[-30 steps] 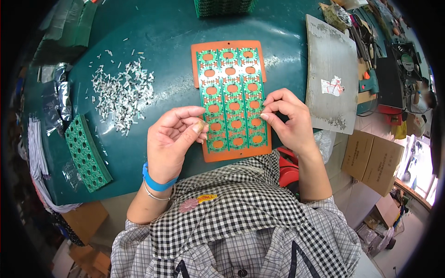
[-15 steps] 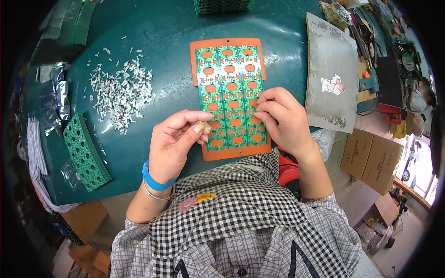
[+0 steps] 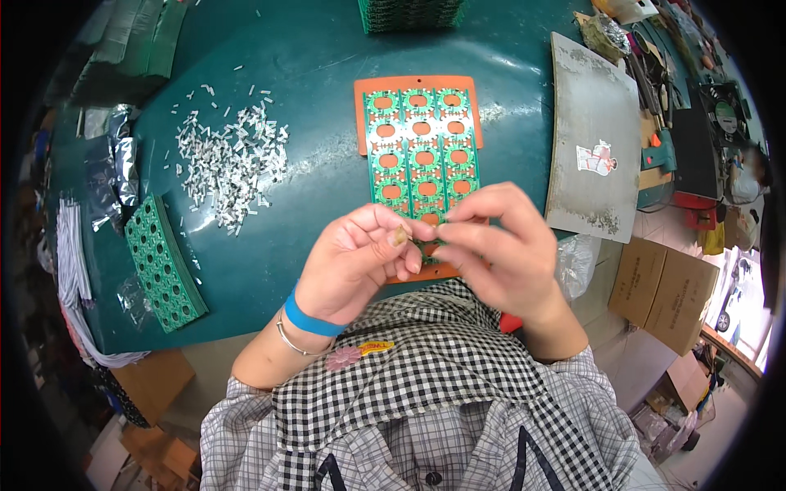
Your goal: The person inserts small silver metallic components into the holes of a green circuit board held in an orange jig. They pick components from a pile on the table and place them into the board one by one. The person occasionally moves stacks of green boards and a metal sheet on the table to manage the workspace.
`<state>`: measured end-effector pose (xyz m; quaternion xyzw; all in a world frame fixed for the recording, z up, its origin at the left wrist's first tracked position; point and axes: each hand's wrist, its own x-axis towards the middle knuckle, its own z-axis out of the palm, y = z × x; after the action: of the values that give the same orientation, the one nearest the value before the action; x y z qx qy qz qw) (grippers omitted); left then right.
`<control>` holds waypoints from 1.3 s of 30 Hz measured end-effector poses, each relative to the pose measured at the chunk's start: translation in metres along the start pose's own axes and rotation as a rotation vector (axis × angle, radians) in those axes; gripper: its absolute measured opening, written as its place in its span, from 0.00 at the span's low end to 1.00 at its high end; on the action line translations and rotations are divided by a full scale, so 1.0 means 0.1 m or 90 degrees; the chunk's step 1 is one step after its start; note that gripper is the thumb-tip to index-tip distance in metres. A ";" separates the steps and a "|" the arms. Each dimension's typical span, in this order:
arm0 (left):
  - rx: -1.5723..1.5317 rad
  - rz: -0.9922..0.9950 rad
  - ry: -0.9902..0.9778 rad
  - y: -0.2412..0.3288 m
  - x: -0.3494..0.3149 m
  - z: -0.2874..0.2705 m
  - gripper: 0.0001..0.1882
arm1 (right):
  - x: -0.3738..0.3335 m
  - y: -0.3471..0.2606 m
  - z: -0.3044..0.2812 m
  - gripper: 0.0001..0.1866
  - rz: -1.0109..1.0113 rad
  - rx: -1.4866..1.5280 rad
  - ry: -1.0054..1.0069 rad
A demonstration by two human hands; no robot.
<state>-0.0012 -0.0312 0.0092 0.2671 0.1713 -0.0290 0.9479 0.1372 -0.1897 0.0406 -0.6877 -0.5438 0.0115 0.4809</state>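
A green circuit board panel point(image 3: 424, 146) with rows of oval cut-outs lies on an orange-brown backing plate point(image 3: 360, 123) in front of me. Over its near end my two hands meet, fingertips almost touching. My left hand point(image 3: 360, 250), with a blue band and a bangle at the wrist, is pinched closed; whatever sits between its thumb and fingers is too small to name. My right hand point(image 3: 512, 245) reaches in from the right, thumb and forefinger close by the left fingertips. Whether it holds a small part cannot be made out. Both hands cover the panel's nearest rows.
Loose small white parts point(image 3: 233, 164) are heaped on the green table left of the panel. A stack of green boards point(image 3: 164, 266) lies further left, another stack point(image 3: 409, 15) at the far edge. A grey sheet point(image 3: 594, 139) lies right; cardboard boxes point(image 3: 663, 286) stand beyond the edge.
My right hand has left the panel's right column and come left and nearer, to my left fingertips. My left hand has shifted right. The whole view has moved slightly.
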 end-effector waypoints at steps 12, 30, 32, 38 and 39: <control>0.241 0.082 0.087 0.04 -0.12 0.03 0.09 | -0.27 0.19 -0.23 0.06 0.262 0.101 -0.054; 0.282 0.154 0.158 0.05 -0.07 -0.35 0.06 | -0.49 0.30 -0.16 0.07 0.244 0.011 -0.079; 0.283 0.152 0.159 0.05 -0.07 -0.35 0.06 | -0.48 0.31 -0.16 0.08 0.220 -0.005 -0.089; 0.280 0.149 0.157 0.05 -0.06 -0.35 0.06 | -0.39 0.30 -0.16 0.09 0.146 -0.048 -0.112; 0.280 0.149 0.156 0.05 -0.06 -0.36 0.06 | -0.39 0.30 -0.15 0.09 0.151 -0.049 -0.110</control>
<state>-0.0170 -0.0090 -0.0149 0.4860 0.2422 0.0765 0.8362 0.1517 -0.2274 0.0091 -0.7613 -0.4983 0.1066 0.4009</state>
